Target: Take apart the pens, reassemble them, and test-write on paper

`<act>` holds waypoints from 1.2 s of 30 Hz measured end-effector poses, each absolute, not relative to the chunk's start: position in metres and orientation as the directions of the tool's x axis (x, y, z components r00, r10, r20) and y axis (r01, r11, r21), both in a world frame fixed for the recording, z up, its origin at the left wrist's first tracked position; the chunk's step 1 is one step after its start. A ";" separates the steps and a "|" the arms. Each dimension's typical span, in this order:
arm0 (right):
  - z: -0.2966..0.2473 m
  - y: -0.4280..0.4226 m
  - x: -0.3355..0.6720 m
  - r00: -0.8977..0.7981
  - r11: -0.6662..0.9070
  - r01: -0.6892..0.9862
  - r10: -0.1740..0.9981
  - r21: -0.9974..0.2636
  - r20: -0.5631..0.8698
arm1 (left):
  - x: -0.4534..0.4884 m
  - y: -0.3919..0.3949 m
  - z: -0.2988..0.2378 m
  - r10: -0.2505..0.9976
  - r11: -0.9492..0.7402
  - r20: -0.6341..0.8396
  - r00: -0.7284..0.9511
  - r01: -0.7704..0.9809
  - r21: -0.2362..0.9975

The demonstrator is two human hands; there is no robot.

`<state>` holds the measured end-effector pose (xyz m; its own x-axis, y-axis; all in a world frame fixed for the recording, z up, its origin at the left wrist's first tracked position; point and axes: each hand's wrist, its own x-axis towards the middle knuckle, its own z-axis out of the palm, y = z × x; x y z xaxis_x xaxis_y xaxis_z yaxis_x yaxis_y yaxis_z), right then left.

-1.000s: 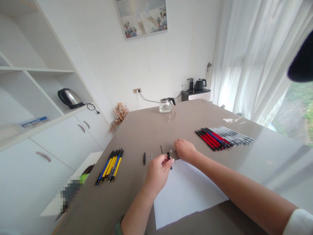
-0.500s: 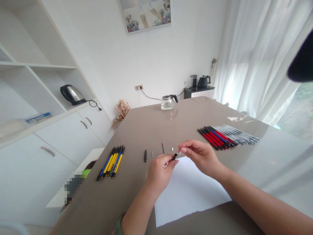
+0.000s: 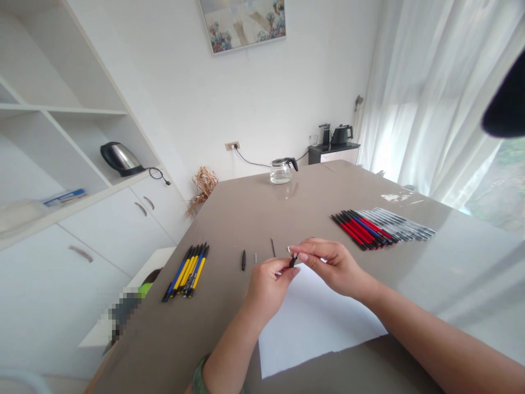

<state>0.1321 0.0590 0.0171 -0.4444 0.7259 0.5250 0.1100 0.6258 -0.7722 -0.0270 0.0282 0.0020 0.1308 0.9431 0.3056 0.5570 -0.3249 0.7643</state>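
My left hand (image 3: 267, 287) is closed around a dark pen barrel (image 3: 292, 262), its end poking out past the thumb and forefinger. At that end, my right hand (image 3: 334, 266) pinches a small white pen part (image 3: 295, 255), mostly covered by the fingertips. Whether the part sits inside the barrel, I cannot tell. Beyond the hands lie a black pen grip section (image 3: 243, 260), a thin spring (image 3: 256, 257) and a dark ink refill (image 3: 273, 247). Another small pale piece (image 3: 289, 249) shows just past my right fingertips.
A white paper sheet (image 3: 315, 334) lies under my hands on the brown table (image 3: 229, 208). Yellow and blue pens (image 3: 188, 272) are grouped at left. Red and blue pens (image 3: 361, 230) lie at right, beside several clear ones (image 3: 397, 224). A glass pot (image 3: 281, 171) stands at the far edge.
My right hand has moved slightly left and brought the small white part from beside the barrel to its end. The left hand keeps its hold on the barrel.
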 end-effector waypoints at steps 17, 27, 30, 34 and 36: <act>0.012 0.065 0.133 -0.315 0.504 0.186 0.844 -0.844 0.434 | -0.034 0.032 0.002 0.995 -0.033 0.034 0.091 -0.003 0.999; 0.009 0.067 0.133 -0.290 0.373 0.220 0.907 -0.901 0.305 | -0.044 0.031 0.012 0.996 0.016 0.020 0.088 -0.391 0.920; 0.008 0.067 0.132 -0.293 0.367 0.228 0.909 -0.902 0.295 | -0.042 0.031 0.012 0.995 0.040 -0.001 0.095 -0.407 0.913; 0.007 0.065 0.130 -0.345 0.359 0.193 0.896 -0.913 0.280 | -0.041 0.032 0.010 0.993 0.099 -0.058 0.106 -0.435 0.895; 0.009 0.060 0.129 -0.411 0.407 0.164 0.856 -0.899 0.313 | -0.040 0.033 0.009 0.989 0.145 -0.114 0.095 -0.455 0.879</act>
